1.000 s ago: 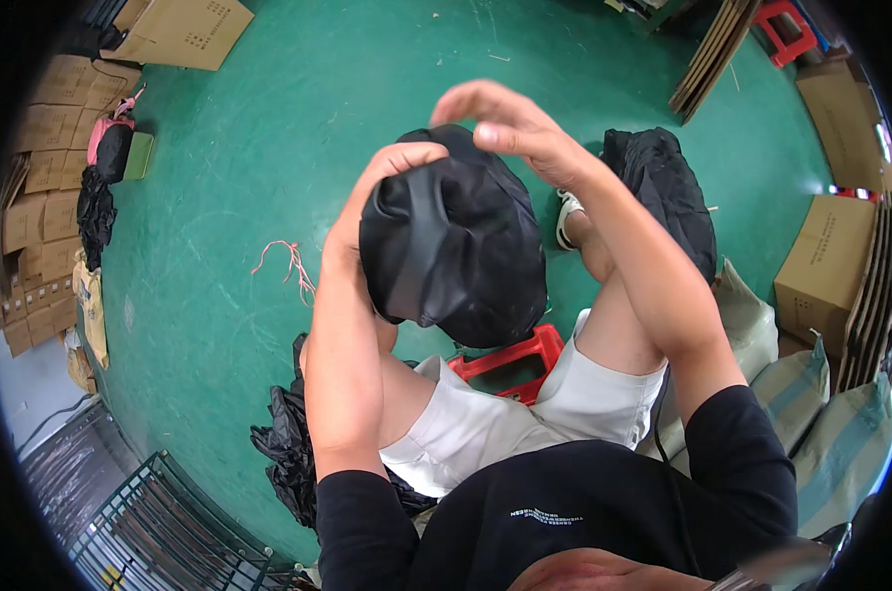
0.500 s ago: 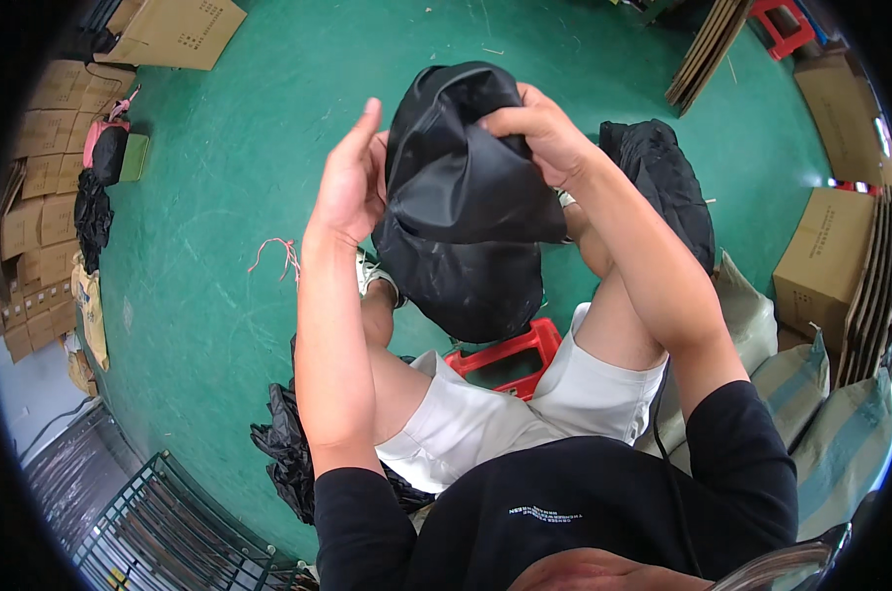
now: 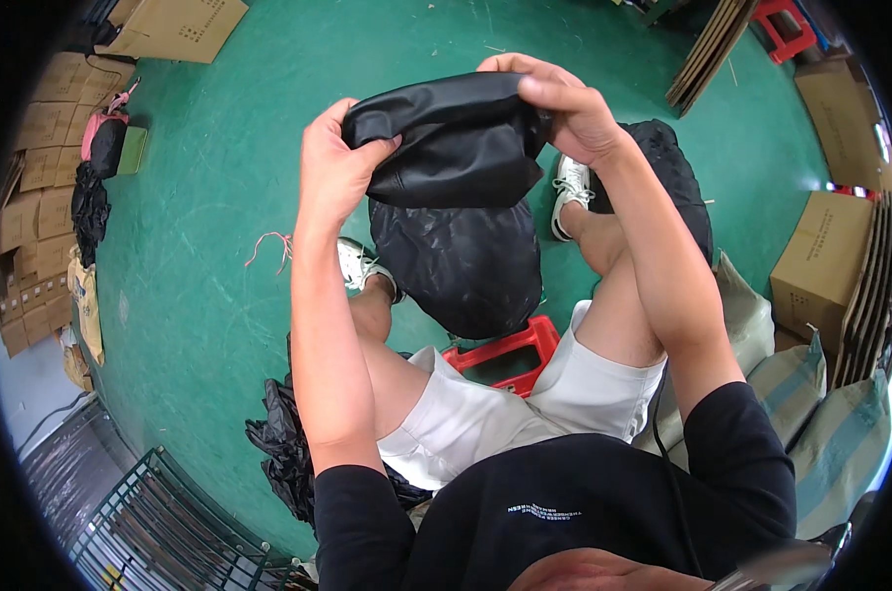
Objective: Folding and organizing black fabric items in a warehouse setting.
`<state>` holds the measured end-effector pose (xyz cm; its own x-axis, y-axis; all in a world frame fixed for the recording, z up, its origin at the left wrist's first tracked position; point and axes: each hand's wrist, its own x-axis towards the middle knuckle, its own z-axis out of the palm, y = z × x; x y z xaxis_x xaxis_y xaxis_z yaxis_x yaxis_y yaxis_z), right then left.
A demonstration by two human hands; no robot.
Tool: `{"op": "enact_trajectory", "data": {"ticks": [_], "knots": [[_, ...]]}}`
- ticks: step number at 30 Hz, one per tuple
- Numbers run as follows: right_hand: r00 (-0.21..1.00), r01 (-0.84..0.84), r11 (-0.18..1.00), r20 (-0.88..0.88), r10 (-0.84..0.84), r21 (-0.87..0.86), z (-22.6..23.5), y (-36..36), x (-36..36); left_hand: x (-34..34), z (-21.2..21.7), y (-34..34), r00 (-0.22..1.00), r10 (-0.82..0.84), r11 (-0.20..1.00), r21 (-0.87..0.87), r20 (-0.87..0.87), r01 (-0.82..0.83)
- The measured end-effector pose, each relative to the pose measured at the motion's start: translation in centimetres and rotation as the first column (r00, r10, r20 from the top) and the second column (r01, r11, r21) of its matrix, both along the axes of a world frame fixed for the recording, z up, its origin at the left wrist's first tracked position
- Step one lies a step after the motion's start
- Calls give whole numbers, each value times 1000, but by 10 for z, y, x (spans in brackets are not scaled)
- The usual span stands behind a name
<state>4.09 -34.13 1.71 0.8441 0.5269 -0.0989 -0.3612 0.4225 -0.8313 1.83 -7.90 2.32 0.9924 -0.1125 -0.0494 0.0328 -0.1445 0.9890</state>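
A shiny piece of black fabric (image 3: pixel 456 148) is stretched between my two hands above the floor. My left hand (image 3: pixel 335 163) grips its left end, thumb on the near face. At the upper right corner my right hand (image 3: pixel 576 108) pinches the edge between thumb and fingers. The fabric is folded, so I cannot tell what it is made into. Below it, between my feet, a rounded black fabric pile (image 3: pixel 465 271) is partly covered by the held piece.
A red plastic stool (image 3: pixel 539 340) shows between my legs. More black fabric lies to the right (image 3: pixel 667 167) and in a crumpled heap (image 3: pixel 280 443) at the left. Woven sacks (image 3: pixel 840 443) and a cardboard box (image 3: pixel 815 251) stand right; stacked cartons (image 3: pixel 47 207) line the left.
My left hand has closed on the fabric's left end; its thumb was raised before. The fabric has gone from a bunched, upright shape to a wide, flatter one. My right hand has moved slightly right.
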Motion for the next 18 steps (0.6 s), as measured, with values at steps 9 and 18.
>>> {"op": "enact_trajectory", "data": {"ticks": [9, 18], "knots": [[963, -69, 887, 202, 179, -458, -3, 2, 1, 2, -9, 9, 994, 83, 990, 106, 66, -90], [443, 866, 374, 858, -260, -333, -15, 9, 2, -2, -4, -1, 852, 269, 892, 218, 448, -396]]}}
